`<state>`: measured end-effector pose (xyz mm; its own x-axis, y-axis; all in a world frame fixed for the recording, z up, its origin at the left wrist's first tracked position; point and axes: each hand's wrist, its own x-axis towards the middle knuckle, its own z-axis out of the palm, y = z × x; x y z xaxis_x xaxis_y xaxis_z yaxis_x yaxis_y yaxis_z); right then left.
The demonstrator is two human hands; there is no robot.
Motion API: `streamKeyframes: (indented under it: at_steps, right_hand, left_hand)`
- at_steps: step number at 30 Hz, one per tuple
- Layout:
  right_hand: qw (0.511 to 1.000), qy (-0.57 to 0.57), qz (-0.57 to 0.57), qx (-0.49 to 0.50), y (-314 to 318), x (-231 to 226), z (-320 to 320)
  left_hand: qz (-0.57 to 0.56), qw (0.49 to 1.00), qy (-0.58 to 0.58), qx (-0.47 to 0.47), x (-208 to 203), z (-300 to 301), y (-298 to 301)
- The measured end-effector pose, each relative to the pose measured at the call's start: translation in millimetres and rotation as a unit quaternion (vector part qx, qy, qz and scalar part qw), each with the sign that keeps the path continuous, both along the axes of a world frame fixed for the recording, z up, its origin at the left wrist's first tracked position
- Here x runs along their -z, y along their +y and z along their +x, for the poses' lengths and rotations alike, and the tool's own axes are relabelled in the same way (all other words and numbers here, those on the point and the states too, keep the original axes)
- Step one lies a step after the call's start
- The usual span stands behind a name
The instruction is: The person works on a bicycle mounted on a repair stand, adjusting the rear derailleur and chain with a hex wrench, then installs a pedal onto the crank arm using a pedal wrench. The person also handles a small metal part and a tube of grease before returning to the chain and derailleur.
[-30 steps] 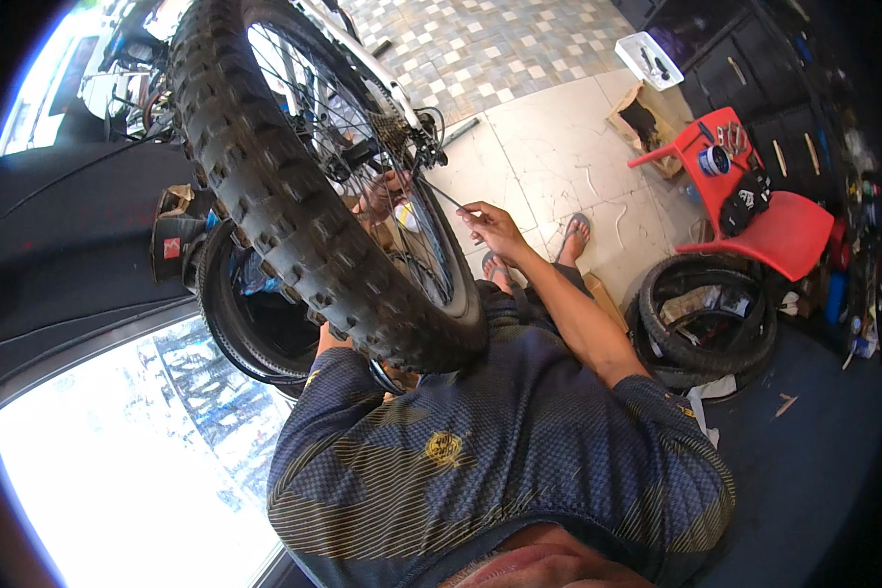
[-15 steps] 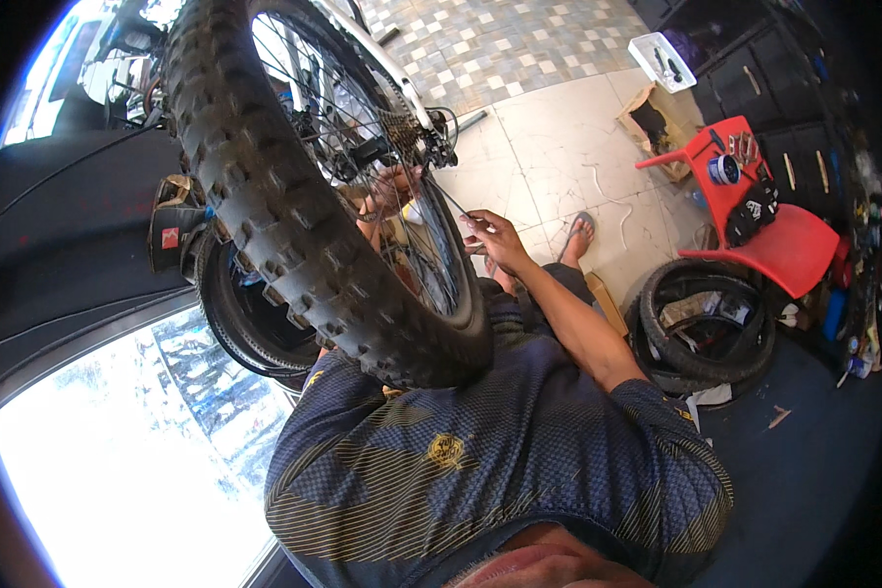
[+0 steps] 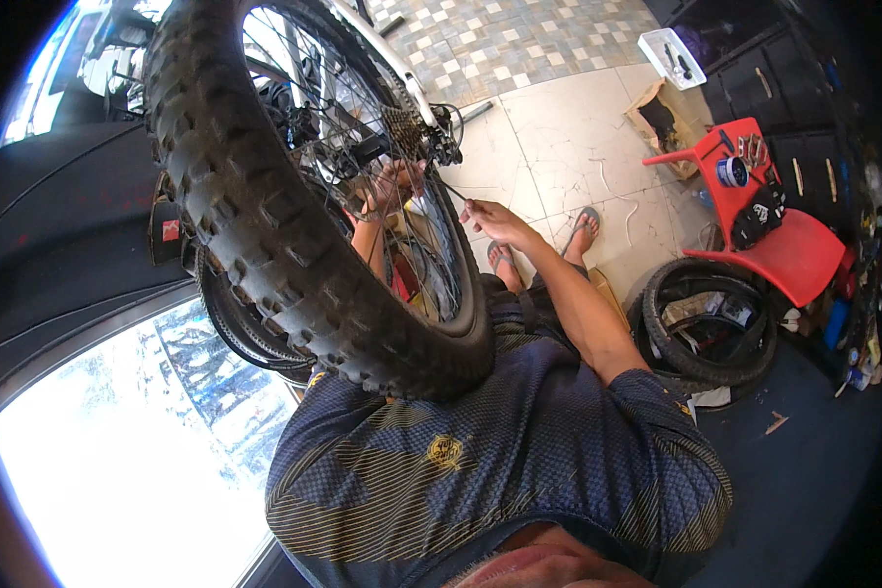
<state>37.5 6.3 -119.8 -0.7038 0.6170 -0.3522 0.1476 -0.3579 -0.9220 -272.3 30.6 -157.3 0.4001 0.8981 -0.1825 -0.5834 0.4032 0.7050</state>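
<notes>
A bicycle's rear wheel [image 3: 255, 250] with a knobby black tyre rises in front of my chest. At its hub are the cassette [image 3: 402, 130] and, just right of it, the rear derailleur [image 3: 446, 137]. Seen through the spokes, my left hand [image 3: 392, 186] is up by the hub below the cassette; the spokes partly cover its fingers, and what they grip is unclear. Right of the tyre, my right hand [image 3: 498, 221] pinches a thin dark rod-like tool [image 3: 452, 188] whose far end points up-left toward the derailleur and hub. The tool's tip is too small to make out.
A red chair [image 3: 789, 245] at right bears a round tub [image 3: 732, 172] and tools. Loose tyres [image 3: 706, 323] lie stacked below it. A cardboard box [image 3: 668, 118] and white tray [image 3: 672, 59] stand farther back. More tyres [image 3: 240, 323] are behind the wheel at left.
The wheel appears slightly farther left and lower. My right hand's fingers have closed in more around the tool, and my left hand stays by the hub. My feet show more fully.
</notes>
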Motion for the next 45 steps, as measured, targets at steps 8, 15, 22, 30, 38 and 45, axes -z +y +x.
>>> streamKeyframes:
  at_steps: [8, 15, 22, 30, 38, 45]
  right_hand:
    - [0.924, -0.28, 0.108, -0.236, 5, -50, -1]
    - [0.9, -0.274, 0.305, -0.151, 1, -38, 10]
    - [0.835, -0.393, 0.385, -0.032, -24, -59, 5]
    - [0.856, -0.351, 0.377, -0.035, -27, -48, 6]
    - [0.967, -0.154, 0.193, -0.057, -27, -55, 9]
    - [0.904, -0.138, 0.392, 0.105, -49, -38, 7]
  left_hand:
    - [-0.045, 0.992, -0.114, 0.022, 14, 3, -10]
    - [-0.034, 0.991, -0.133, 0.007, 7, 11, -11]
    - [-0.02, 0.997, -0.068, -0.026, 8, 9, -15]
    - [-0.047, 0.998, 0.017, -0.038, -2, 20, -10]
    - [-0.021, 0.998, 0.044, -0.035, -14, 16, -17]
    - [0.043, 0.998, 0.021, -0.03, -22, 21, -13]
